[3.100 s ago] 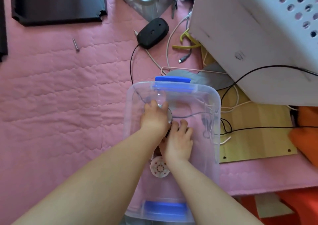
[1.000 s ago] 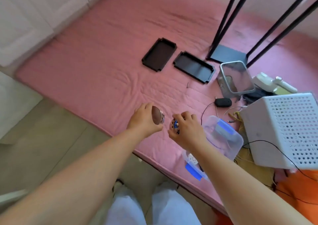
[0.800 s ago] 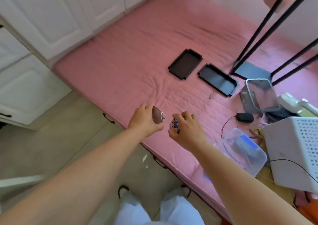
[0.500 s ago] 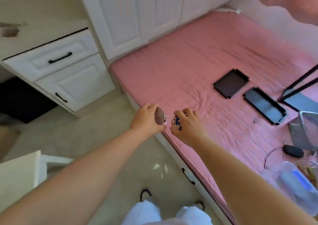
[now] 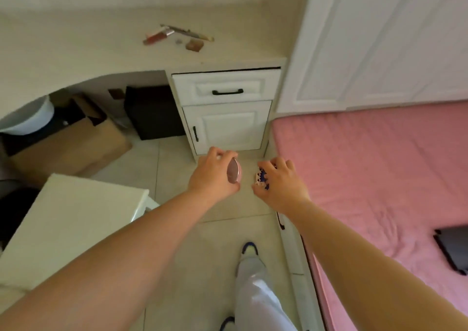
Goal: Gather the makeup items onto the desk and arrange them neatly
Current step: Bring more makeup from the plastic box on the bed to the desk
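Note:
My left hand (image 5: 212, 176) grips a round pink compact (image 5: 234, 171) edge-on, held out over the floor. My right hand (image 5: 281, 183) is curled round a small white item with a blue pattern (image 5: 261, 178), mostly hidden by the fingers. Ahead stands the cream desk (image 5: 106, 49). On its top lie a pink lip gloss tube (image 5: 157, 36), a thin pencil or brush (image 5: 192, 33), a small brown square palette (image 5: 194, 45) and a tiny round bit (image 5: 178, 41). Both hands are well short of the desk.
A white drawer unit (image 5: 226, 112) sits under the desk's right end. A cardboard box (image 5: 73, 143), a dark box (image 5: 154, 112) and a white bin (image 5: 27, 117) fill the knee space. A white chair or stool (image 5: 68, 219) stands left. The pink bed (image 5: 379, 173) lies right, with a black tray (image 5: 453, 247).
The view has swung from the pink bed round to the desk and drawers. Both hands kept their hold on the compact and the blue-patterned item, taken out of the clear box earlier.

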`<control>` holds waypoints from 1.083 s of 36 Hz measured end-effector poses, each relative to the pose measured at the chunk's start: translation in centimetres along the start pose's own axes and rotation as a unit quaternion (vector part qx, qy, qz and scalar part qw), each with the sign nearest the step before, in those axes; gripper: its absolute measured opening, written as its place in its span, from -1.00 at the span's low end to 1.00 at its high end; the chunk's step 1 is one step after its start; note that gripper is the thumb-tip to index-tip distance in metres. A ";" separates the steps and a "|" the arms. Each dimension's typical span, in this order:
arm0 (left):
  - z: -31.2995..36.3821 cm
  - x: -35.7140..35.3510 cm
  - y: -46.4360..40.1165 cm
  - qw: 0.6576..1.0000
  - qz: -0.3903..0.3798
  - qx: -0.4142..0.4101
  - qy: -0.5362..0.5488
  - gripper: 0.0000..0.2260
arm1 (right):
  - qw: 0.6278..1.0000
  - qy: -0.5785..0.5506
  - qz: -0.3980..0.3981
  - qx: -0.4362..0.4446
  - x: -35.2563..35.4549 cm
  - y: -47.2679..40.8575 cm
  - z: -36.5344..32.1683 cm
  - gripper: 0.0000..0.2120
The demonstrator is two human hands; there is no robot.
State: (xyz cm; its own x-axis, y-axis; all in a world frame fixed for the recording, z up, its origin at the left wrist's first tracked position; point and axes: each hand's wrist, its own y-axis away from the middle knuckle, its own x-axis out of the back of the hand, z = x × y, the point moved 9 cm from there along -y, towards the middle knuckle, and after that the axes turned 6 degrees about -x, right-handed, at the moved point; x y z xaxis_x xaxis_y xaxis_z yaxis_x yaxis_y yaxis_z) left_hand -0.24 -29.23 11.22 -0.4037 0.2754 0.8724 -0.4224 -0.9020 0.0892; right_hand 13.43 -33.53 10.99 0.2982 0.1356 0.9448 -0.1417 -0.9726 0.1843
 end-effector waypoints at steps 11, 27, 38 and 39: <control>-8.7 8.3 -8.0 0.988 0.095 0.123 0.007 -0.45 | 0.992 0.021 -0.025 0.121 3.1 -14.6 -9.9 -0.52; -22.2 18.1 -16.6 0.970 0.153 0.187 0.006 -0.41 | 0.986 0.009 -0.044 0.160 3.1 -30.2 -23.6 -0.51; -31.4 25.8 -26.1 0.981 0.116 0.156 -0.025 -0.40 | 0.992 -0.020 -0.029 0.125 3.8 -41.5 -32.3 -0.51; -32.1 26.3 -27.0 0.981 0.111 0.156 -0.029 -0.40 | 0.992 -0.027 -0.028 0.121 3.8 -42.4 -32.8 -0.51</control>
State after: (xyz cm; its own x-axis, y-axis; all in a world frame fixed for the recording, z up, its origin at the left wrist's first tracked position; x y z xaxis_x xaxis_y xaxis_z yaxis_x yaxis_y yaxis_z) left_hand -25.50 13.00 16.30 -0.4077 0.0498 0.9117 -0.0564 -0.9980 0.0292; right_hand -10.37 14.41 15.63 0.3507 0.1870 0.9176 0.1051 -0.9815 0.1598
